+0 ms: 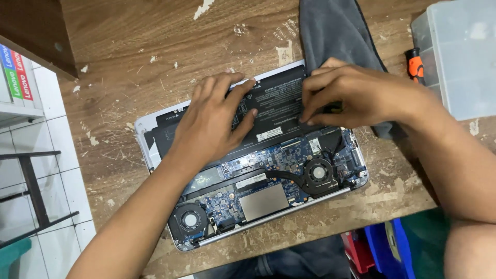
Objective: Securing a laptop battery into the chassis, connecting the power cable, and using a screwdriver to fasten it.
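The black battery (268, 111) lies in the open laptop (253, 170) on the desk (129, 67). The left hand (214, 119) is pressed flat on it, fingers spread. The right hand (356, 95) is pinched at its edge (what is held is hidden). A hard pull could bend the battery or scratch the blue board (289, 160).

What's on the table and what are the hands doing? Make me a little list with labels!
Main thing: opened silver laptop with its bottom cover off, green circuit board showing
Left hand: flat on the black rectangular battery
Right hand: fingers pressing the battery's right end
Cooling parts: two round black fans, one at each near corner
Behind the laptop: grey cloth
Far right: clear plastic box, orange-handled tool beside it
Surface: worn wooden table
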